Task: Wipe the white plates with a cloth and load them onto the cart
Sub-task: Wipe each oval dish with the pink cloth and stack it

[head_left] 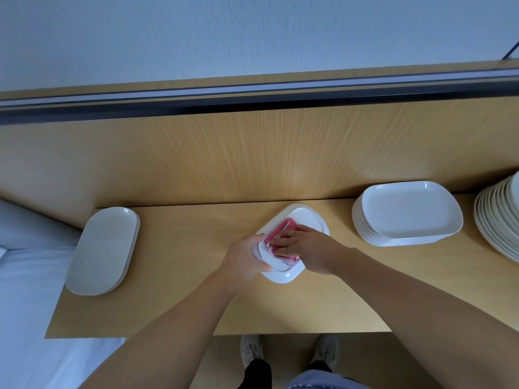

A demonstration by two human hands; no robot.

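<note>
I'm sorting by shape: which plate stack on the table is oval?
The low oval stack at the table's left end; at the right stand a rounded-rectangular stack and a round stack.

Left hand point(247, 255) grips plate point(309, 217); right hand point(306, 248) presses cloth point(280, 230) on it.

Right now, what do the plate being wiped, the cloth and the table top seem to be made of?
Plate: glossy white, bright glints on its rim; glazed ceramic or melamine, cannot tell which. Cloth: pink-and-white soft fabric, folded and creased. Table top: matte pale wood grain, evenly streaked; probably laminate.
</note>
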